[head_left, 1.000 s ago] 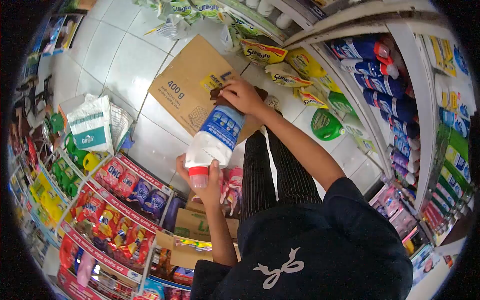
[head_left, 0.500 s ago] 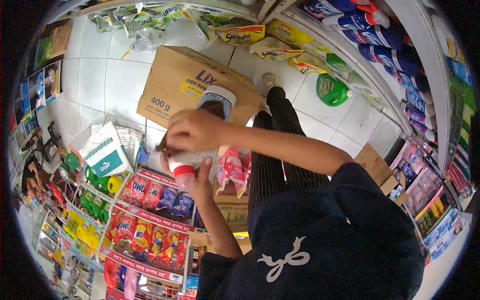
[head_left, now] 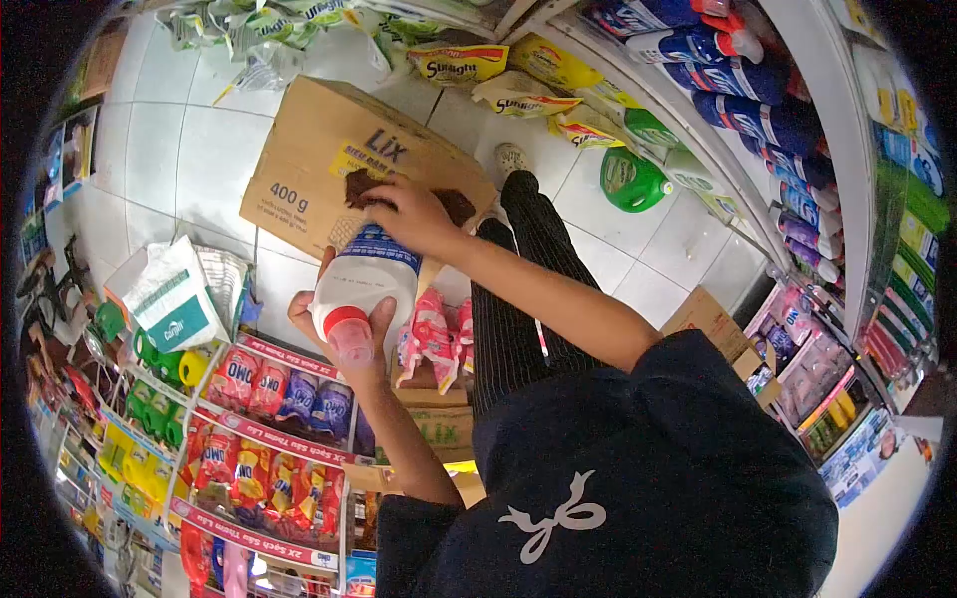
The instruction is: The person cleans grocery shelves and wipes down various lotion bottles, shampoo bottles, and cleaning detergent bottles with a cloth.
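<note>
My left hand [head_left: 311, 311] grips a white plastic bottle [head_left: 367, 283] around the end by its red cap [head_left: 347, 332]. The clear pinkish top of the cap points towards my body, and a blue label wraps the bottle's far part. My right hand [head_left: 414, 214] is closed on a dark brown cloth [head_left: 454, 207] at the bottle's far end. Parts of the cloth stick out on both sides of the fingers. Beneath and beyond the bottle lies a brown Lix carton [head_left: 299, 130] on the tiled floor.
Yellow Sunlight pouches [head_left: 459, 65] and a green bottle [head_left: 626, 181] lie on the floor ahead. Shelves of OMO packs [head_left: 234, 374] stand at left, beside a white-and-green bag [head_left: 179, 309]. Blue bottles [head_left: 743, 120] fill a shelf at right. Pink packs [head_left: 431, 344] lie near my legs.
My right hand has moved with the cloth from near the bottle's cap to its far end. More of the bottle's white side and blue label shows. The whole view has shifted slightly.
</note>
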{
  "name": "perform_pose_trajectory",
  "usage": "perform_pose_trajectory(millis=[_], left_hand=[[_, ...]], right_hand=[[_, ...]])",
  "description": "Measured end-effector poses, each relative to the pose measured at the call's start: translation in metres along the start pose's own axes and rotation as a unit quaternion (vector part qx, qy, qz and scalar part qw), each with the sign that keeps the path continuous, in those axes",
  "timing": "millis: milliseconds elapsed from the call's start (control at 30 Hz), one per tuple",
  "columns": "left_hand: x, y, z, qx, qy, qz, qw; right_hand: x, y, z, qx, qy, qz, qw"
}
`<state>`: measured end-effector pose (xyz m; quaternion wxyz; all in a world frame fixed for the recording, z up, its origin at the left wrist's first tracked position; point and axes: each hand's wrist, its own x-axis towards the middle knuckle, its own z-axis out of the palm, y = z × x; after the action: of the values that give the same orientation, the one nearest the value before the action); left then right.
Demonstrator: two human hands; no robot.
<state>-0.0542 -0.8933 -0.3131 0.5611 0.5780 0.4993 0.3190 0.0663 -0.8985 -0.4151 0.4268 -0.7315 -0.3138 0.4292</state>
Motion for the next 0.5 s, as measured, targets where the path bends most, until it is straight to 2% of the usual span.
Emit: perform_pose_trajectory(millis=[67, 167, 200, 267, 300, 433, 500], left_hand=[[-0.005, -0.001, -0.006, -0.009, -0.011, -0.014, 1.0], [-0.018, -0.001, -0.014, 0.093, 0.009, -0.04, 0.995], [-0.021, -0.007, -0.017, 0.071, 0.016, -0.048, 0.996], [-0.021, -0.008, -0.011, -0.005, 0.019, -0.024, 1.0], [-0.021, -0.007, -0.008, -0.045, 0.02, -0.01, 0.999], [-0.019, -0.02, -0.01, -0.055, 0.013, 0.041, 0.998], [-0.022, -0.014, -0.003, -0.021, 0.038, 0.031, 0.999]], right_hand=[[-0.026, -0.051, -0.024, 0.044, -0.071, 0.004, 0.996], [-0.058, -0.097, -0.042, 0.161, -0.073, -0.037, 0.983], [-0.06, -0.093, -0.037, 0.15, -0.052, -0.045, 0.986], [-0.06, -0.068, -0.023, 0.125, -0.006, -0.065, 0.99], [-0.058, -0.053, -0.018, 0.12, 0.012, -0.044, 0.992], [-0.042, 0.027, 0.003, 0.074, 0.098, 0.037, 0.992], [-0.041, 0.076, 0.011, 0.063, 0.119, 0.037, 0.99]])
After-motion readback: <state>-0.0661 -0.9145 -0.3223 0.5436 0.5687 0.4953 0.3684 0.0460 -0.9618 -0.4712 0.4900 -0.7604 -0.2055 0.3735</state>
